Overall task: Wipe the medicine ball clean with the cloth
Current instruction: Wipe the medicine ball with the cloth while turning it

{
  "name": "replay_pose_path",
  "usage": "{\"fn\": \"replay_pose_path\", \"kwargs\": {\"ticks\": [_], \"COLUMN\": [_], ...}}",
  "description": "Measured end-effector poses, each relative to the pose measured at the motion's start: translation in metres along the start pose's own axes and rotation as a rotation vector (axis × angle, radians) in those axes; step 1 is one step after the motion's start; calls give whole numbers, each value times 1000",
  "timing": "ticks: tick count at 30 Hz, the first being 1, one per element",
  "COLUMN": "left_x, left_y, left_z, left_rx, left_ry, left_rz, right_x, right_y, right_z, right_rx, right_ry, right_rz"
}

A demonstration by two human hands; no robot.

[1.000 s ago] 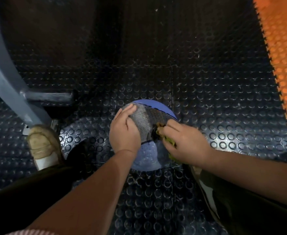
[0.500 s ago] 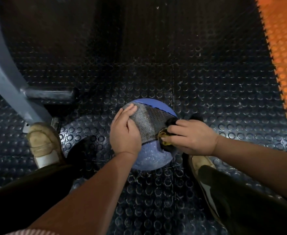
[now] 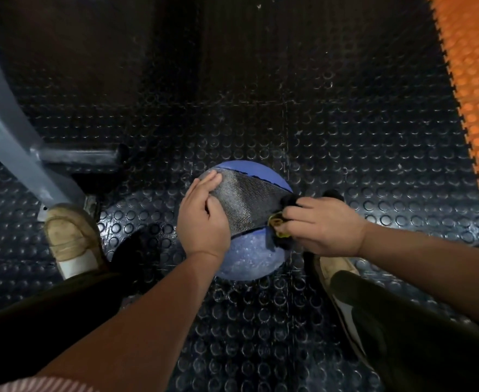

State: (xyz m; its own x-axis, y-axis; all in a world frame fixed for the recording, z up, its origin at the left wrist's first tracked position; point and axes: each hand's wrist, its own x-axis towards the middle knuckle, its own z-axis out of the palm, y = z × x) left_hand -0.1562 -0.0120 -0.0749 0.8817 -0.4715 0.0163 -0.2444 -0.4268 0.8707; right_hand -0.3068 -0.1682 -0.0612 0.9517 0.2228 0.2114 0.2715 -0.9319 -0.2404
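Near end: medicine ball [image 3: 245, 260] sits on the studded floor [image 3: 346, 142] between left shoe [image 3: 71, 239] at its 9 o'clock and right shoe [image 3: 333, 267] at 4, so it likely can't roll far under wiping load. At the ball's 9 o'clock flank the left hand [image 3: 201, 219] lies flat, fingers straight and reaching toward 11, gripping nothing; reads as a brace, forearm in from 7. At 3 o'clock the right hand [image 3: 323, 224] has fingers curled round the bunched cloth [image 3: 278, 222], pressing it against the grey band [image 3: 247, 199].
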Motion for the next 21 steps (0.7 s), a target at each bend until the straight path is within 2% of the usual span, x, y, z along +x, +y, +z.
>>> {"fn": "replay_pose_path", "kwargs": {"ticks": [4, 8, 13, 15, 17, 19, 20, 21], "left_x": [-1, 5, -3, -8, -11, -13, -14, -14], "left_y": [4, 5, 0, 0, -1, 0, 1, 2], "left_z": [4, 3, 2, 3, 5, 6, 7, 6], "left_rx": [103, 84, 44, 61, 94, 115, 114, 109], "left_ry": [10, 15, -18, -6, 11, 26, 32, 38], "left_rz": [39, 39, 57, 95, 130, 150, 148, 142], "right_x": [22, 50, 3, -20, -32, -33, -33, -29], "right_y": [-16, -29, -4, 3, 12, 26, 32, 35], "right_z": [-2, -1, 6, 12, 16, 11, 9, 6], "right_rx": [-57, -119, -17, 18, 1, -45, -41, 47], "right_ry": [2, -6, 24, -46, -189, -292, -297, -223], "right_rz": [-9, -33, 23, 85, 117, 270, 414, 584]}}
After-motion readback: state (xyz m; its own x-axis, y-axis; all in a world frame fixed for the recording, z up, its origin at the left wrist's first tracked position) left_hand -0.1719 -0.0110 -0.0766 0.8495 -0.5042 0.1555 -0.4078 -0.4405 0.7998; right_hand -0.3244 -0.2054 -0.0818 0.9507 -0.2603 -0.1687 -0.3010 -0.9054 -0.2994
